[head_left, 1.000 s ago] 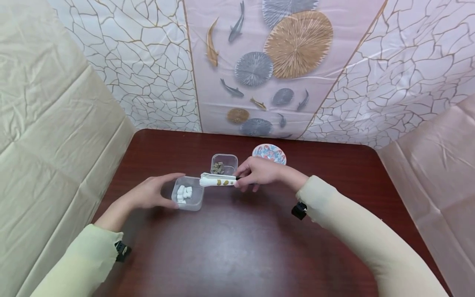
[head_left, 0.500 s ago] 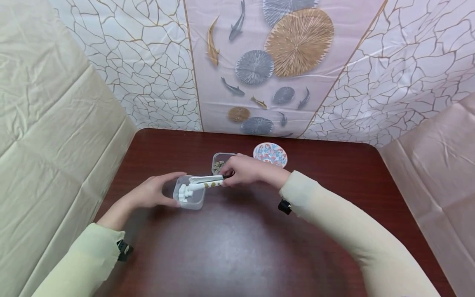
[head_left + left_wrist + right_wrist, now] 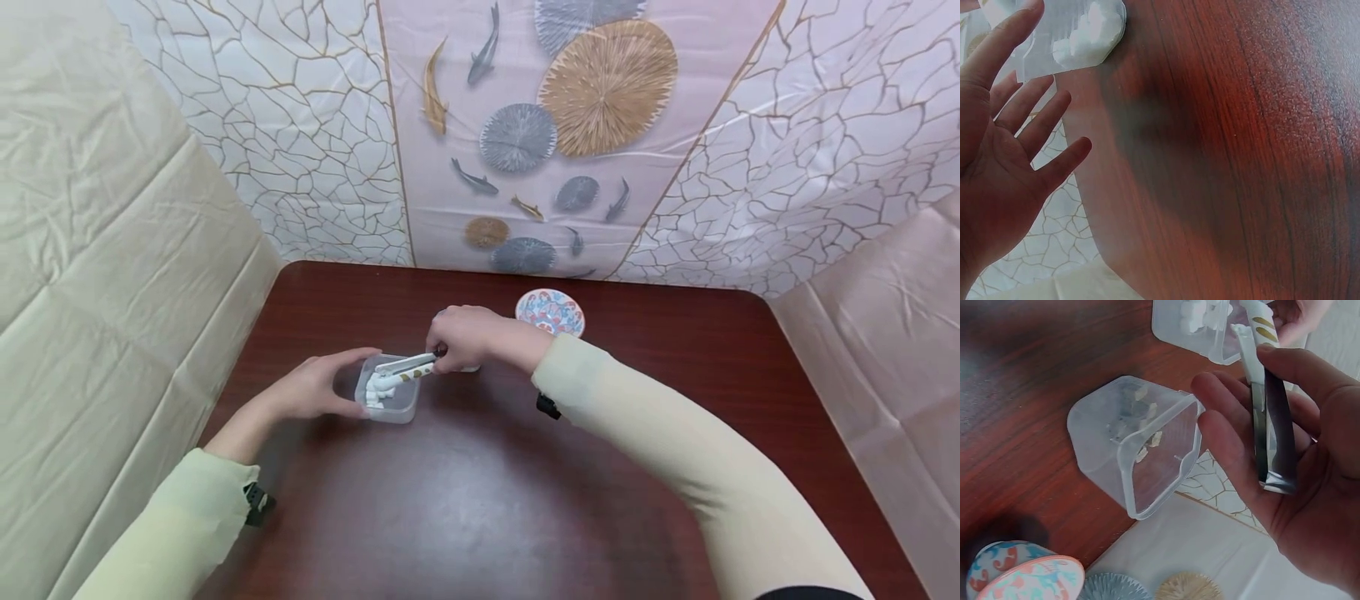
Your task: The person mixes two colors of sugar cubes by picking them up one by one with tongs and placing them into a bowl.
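Note:
My left hand (image 3: 311, 387) holds a clear square plastic container (image 3: 403, 411) between thumb and index finger. In the left wrist view its other fingers spread away from the container. Small white blocks (image 3: 372, 397) lie inside. With my right hand (image 3: 472, 333) I grip a pair of tongs (image 3: 417, 372), white with gold spots at the front and dark metal at the back. Their white tips reach over the container's rim down to the blocks; whether they pinch one is too small to tell.
A second clear container (image 3: 1099, 428) with brownish cubes (image 3: 1152, 439) stands under my right hand, mostly hidden in the head view. Behind it to the right sits a patterned bowl (image 3: 550, 310). Fabric-covered walls (image 3: 322, 167) rise around the dark wooden table (image 3: 480, 500).
My right hand has moved left with the tongs, from beside the container to over it, and the tips have dropped inside. The second container became covered. My left hand stays on its container.

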